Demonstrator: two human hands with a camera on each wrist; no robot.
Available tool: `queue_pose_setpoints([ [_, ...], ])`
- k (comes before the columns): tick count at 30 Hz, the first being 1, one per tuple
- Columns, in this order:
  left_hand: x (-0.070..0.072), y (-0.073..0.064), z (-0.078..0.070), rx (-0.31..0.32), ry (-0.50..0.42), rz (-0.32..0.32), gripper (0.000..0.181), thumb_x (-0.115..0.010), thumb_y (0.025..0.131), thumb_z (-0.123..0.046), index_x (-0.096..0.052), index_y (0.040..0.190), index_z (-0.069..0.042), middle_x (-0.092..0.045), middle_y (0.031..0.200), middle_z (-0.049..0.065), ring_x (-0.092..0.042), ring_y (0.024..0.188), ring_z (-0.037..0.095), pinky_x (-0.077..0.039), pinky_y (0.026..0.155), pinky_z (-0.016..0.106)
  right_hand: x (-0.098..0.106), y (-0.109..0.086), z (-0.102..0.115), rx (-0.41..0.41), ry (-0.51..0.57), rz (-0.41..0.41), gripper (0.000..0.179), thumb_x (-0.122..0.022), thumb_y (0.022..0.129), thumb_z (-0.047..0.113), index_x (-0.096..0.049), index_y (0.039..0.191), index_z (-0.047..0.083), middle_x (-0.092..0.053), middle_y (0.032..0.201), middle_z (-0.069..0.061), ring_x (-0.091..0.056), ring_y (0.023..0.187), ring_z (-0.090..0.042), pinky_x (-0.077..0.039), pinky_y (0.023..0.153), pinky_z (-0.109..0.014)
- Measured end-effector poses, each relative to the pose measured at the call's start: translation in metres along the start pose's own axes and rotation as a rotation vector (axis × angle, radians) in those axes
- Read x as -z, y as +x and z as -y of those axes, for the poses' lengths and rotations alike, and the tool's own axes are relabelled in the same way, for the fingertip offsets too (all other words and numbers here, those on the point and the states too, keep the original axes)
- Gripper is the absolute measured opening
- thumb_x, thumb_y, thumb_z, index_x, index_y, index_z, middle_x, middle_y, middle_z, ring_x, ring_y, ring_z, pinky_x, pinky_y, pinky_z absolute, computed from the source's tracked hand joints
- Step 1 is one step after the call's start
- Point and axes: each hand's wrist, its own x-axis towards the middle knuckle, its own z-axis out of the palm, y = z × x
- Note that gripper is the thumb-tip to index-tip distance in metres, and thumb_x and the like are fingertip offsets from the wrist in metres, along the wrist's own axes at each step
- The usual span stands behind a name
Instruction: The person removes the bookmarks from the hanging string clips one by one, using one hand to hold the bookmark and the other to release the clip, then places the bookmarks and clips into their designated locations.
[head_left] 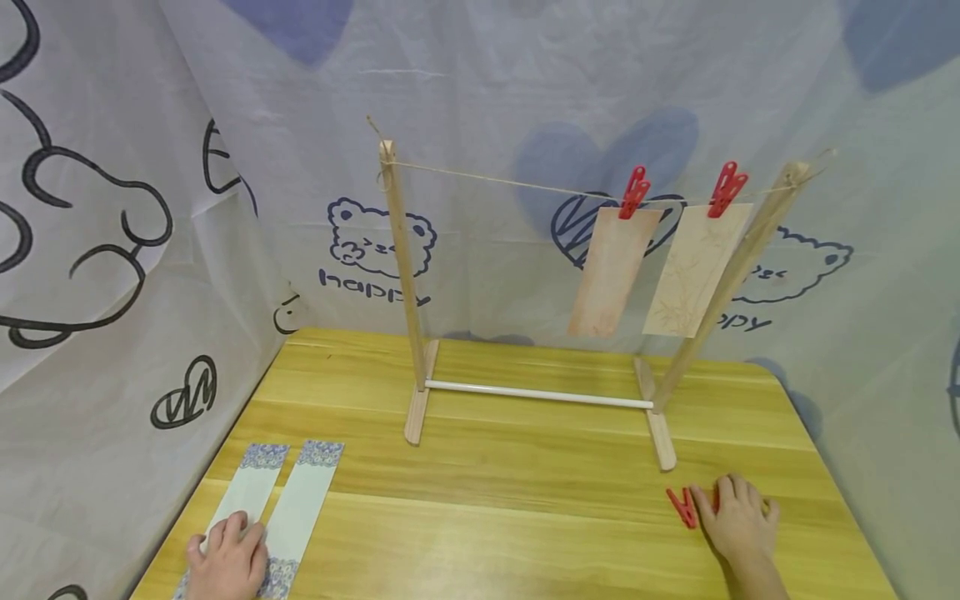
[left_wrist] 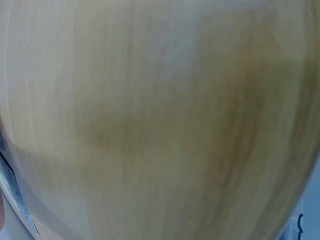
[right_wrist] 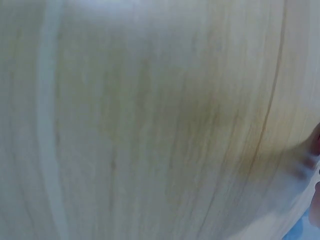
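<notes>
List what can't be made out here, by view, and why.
Head: most of the red thing under the right hand, which covers it.
Head: part of the left paper strip, covered by the left hand.
Left wrist: most of the left hand, cut off by the left edge.
Right wrist: most of the right hand, cut off by the right edge.

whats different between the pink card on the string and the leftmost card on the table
The pink card hangs from the string by a red clip; the leftmost card lies on the table.
The pink card is a pinkish tan; the leftmost card is pale with blue patterned ends.
The pink card has no hand on it; the leftmost card is partly covered by the left hand.
Both are oblong.
</notes>
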Motion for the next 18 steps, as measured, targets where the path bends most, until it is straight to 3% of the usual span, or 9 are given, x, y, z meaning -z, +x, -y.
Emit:
queue_pose_setpoints([
  [6,0.004,0.003,0.001,0.023,-0.026,0.092,0.013,-0.043,0.09,-0.015,-0.054,0.082,-0.013,-0.042,0.099,0.01,-0.037,0.093,0.035,-0.016,0.077,0.058,0.002,0.001,0.0,0.005,-0.005,0.007,0.058,-0.031,0.093,0.055,-0.048,0.1,0.0,-0.041,0.119,-0.025,-0.035,0.11,-0.043,-0.017,0.086,-0.061],
  [11,0.003,0.006,0.002,0.011,-0.039,0.042,0.013,-0.045,0.089,-0.015,-0.052,0.078,-0.015,-0.044,0.099,0.01,-0.038,0.092,0.034,-0.017,0.078,0.058,0.007,0.002,0.001,0.008,-0.003,-0.005,0.058,-0.032,0.094,0.053,-0.047,0.105,-0.002,-0.041,0.119,-0.026,-0.035,0.11,-0.044,-0.017,0.086,-0.062],
  [18,0.008,0.016,-0.002,0.021,-0.069,0.032,0.016,-0.046,0.091,-0.023,-0.053,0.091,-0.009,-0.045,0.104,0.013,-0.039,0.098,0.036,-0.018,0.08,0.06,0.02,0.008,0.005,0.024,0.024,-0.073,0.053,-0.036,0.095,0.048,-0.046,0.11,-0.002,-0.042,0.119,-0.025,-0.036,0.11,-0.043,-0.018,0.087,-0.061],
])
